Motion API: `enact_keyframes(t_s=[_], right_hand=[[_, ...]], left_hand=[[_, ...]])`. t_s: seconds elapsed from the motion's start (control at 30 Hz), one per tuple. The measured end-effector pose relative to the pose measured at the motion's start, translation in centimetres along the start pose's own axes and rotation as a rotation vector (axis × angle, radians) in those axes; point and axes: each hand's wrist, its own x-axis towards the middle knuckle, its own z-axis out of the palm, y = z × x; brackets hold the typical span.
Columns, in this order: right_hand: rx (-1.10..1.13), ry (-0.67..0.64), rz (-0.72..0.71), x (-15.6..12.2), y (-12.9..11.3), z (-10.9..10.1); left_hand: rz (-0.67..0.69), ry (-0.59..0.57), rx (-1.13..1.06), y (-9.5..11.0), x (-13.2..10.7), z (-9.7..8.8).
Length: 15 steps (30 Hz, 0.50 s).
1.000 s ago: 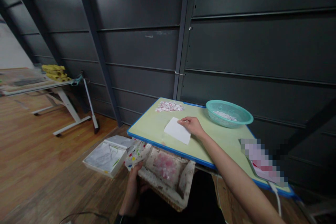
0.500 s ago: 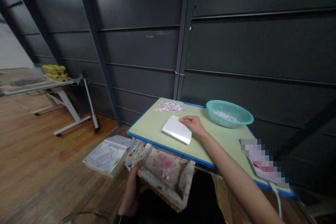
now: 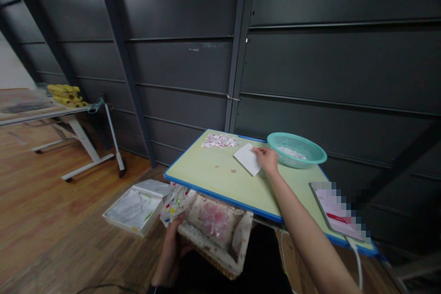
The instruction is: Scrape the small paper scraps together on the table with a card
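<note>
Thumb of the left hand [image 3: 172, 244] rests over the left end of a stained, pale-lined basket [image 3: 206, 244] at lower centre, the other fingers mostly hidden beneath, so the hand is clamped on that basket; the right hand [image 3: 268, 160], right of centre, bends over with its forearm rising from the lower right, thumb and fingertips pinched together on the upper right corner of a white card [image 3: 247, 159], which sits slanted near the middle of the frame.

Counted from left to right: one white box [image 3: 149, 227] on the floor at lower left; one heap of small whitish pieces [image 3: 219, 141], too many to number; two small pinkish bits [image 3: 233, 171], left of and below the card; one card visible; one turquoise basin [image 3: 315, 158] holding more pale pieces [image 3: 291, 153]; one tablet [image 3: 337, 218], partly pixelated, at lower right.

The blue-edged table [image 3: 196, 165] ends on its near side just above the basket; the heap lies close to the far left edge, the card is well apart from the near edge, the right hand is just beside the basin, and the tablet lies along the right edge.
</note>
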Motion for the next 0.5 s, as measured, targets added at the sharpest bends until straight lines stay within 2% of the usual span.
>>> enact_keyframes(t_s=[0.2,0.4,0.5], right_hand=[[0.006,-0.095,-0.089,-0.8,-0.6,1.7],[0.232,-0.304,-0.153,-2.7,-2.8,4.2],[0.323,-0.323,-0.155,-2.6,-3.2,4.5]], left_hand=[[0.013,-0.006,0.038,0.0,-0.1,0.0],[0.012,0.011,-0.003,-0.4,0.9,-0.3],[0.001,-0.006,-0.017,-0.6,1.5,-0.7]])
